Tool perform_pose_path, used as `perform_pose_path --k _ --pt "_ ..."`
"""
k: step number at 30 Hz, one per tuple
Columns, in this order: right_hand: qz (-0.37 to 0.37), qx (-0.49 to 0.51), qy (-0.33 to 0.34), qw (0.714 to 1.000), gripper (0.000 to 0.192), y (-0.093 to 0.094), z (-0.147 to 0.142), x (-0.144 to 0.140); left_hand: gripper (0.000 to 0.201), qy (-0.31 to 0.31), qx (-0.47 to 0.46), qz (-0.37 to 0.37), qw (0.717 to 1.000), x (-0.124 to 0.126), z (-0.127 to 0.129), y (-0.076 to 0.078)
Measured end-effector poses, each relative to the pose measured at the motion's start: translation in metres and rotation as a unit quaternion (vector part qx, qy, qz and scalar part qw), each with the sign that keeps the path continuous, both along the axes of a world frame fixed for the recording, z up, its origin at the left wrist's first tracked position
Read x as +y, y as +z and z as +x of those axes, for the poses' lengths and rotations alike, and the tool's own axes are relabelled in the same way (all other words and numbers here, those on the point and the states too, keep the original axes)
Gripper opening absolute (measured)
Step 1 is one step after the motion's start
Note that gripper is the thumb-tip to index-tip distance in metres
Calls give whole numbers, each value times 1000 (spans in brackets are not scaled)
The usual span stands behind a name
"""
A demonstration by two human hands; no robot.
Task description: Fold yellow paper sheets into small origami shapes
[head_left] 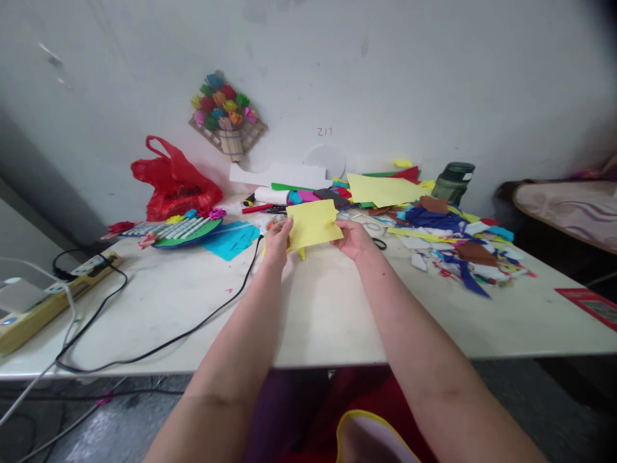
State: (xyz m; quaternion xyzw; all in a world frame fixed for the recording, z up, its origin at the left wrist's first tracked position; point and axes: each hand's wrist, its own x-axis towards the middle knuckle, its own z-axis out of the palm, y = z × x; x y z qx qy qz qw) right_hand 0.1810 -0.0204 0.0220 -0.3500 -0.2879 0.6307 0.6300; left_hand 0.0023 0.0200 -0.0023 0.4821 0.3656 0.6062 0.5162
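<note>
A yellow sheet of paper (314, 224) is held up over the white table between both hands. My left hand (278, 239) is closed on its left edge. My right hand (354, 238) pinches the lower right edge. Small yellow pieces (301, 253) show just below the sheet. Beside my right hand, the black handle of what looks like scissors (380, 244) lies on the table. Blue paper sheets (232, 240) rest to the left of my left hand.
Mixed paper scraps (463, 247) cover the right side of the table (332, 321). A dark green bottle (453, 182) stands behind them. At the left are a red plastic bag (176, 180), a green craft piece (190, 233), a black cable (193, 331) and a power strip (62, 299).
</note>
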Motion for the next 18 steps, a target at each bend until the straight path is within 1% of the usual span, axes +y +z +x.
perform_pose_path --k 2,4,8,10,11,13,16,18 --pt "2 -15 9 1000 9 0 0 0 35 -9 -24 8 1000 2 -1 -2" --pt "5 -23 17 1000 11 1 0 -1 34 -5 -30 8 1000 2 -1 -3" --pt "24 -42 32 998 34 1 0 -1 36 9 -16 8 1000 1 -1 -3" --pt "49 -75 35 995 38 -2 -1 2 35 12 -4 9 1000 2 -1 -4" --pt "60 -96 34 993 36 -5 -1 4 35 12 0 10 1000 2 -1 -4" --pt "65 -146 5 987 27 -10 -3 8 34 8 4 9 1000 4 -1 -6" --pt "55 -227 -84 969 17 -16 -6 12 34 -3 -5 8 1000 7 -1 -8" --pt "42 -256 -108 960 14 -17 -7 12 33 -6 -10 7 1000 7 -1 -9"
